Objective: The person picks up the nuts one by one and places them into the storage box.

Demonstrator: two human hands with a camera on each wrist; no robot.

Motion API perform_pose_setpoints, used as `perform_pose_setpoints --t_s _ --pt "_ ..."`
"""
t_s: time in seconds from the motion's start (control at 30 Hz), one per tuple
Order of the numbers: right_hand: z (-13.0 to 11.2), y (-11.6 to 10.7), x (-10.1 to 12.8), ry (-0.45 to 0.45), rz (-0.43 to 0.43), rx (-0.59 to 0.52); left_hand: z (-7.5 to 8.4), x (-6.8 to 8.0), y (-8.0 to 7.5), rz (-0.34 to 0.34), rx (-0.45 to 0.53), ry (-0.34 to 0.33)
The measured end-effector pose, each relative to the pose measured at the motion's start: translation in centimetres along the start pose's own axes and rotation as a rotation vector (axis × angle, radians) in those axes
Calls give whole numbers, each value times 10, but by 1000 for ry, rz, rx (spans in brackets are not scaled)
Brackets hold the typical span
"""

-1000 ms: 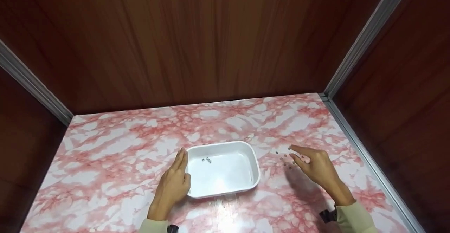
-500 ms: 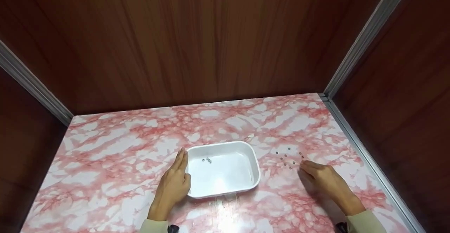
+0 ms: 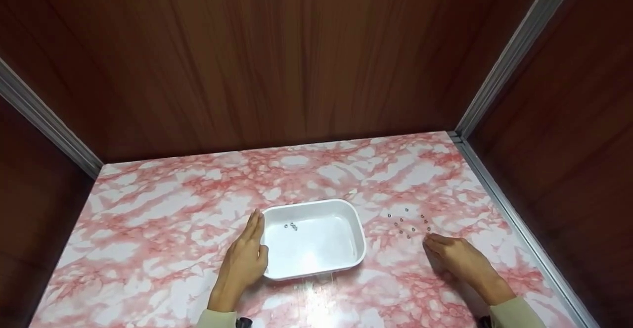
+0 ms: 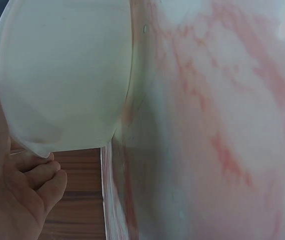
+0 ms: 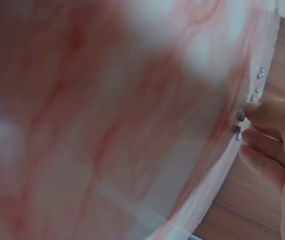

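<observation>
A white rectangular tray [image 3: 312, 241] stands on the marbled table, with several small metal nuts [image 3: 292, 226] inside its far left part. My left hand [image 3: 242, 261] holds the tray's left side, its thumb over the rim and its fingers along the outer wall. In the left wrist view these fingers [image 4: 50, 180] show at the tray's corner. Several more nuts [image 3: 413, 229] lie scattered right of the tray. Beside them, my right hand [image 3: 457, 256] has thumb and fingertips close together low at the table. Two nuts [image 5: 241, 116] show right at its fingertips; whether one is pinched is unclear.
The red-and-white table [image 3: 188, 209] ends at a brown wood-grain wall [image 3: 277, 61] behind. Similar panels rise at left and right, with a grey metal rail [image 3: 514, 224] along the table's right edge.
My right hand came down from above the nuts, its spread thumb and finger drawing together, then slid slightly towards me, uncovering another nut. The left hand and tray stay in place.
</observation>
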State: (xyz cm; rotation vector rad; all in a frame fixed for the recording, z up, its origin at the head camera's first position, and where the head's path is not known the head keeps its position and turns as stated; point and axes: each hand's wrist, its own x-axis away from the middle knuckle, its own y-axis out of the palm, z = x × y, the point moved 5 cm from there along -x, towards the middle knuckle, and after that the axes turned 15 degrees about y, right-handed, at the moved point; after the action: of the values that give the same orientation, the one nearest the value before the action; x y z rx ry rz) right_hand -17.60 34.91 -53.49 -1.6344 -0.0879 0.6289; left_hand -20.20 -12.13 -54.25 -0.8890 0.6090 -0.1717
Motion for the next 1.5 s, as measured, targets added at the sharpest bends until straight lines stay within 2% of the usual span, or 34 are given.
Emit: perform_pose_setpoints --t_s 0.27,0.63,0.87,1.03,1.27,1.5 --pt "-2 2 -1 -34 -9 14 0 2 1 -2 28 15" --pt "-1 7 -7 -30 -20 16 -1 2 0 2 3 5" --pt "-5 7 -6 -79 40 82 -1 2 0 -28 -10 -18" --pt "-7 4 -5 -122 85 91 -1 1 0 -32 -4 -21" --pt "-11 -5 -8 -202 227 100 1 2 1 10 22 40" --pt "-21 -14 -15 -231 299 97 1 2 2 4 57 15"
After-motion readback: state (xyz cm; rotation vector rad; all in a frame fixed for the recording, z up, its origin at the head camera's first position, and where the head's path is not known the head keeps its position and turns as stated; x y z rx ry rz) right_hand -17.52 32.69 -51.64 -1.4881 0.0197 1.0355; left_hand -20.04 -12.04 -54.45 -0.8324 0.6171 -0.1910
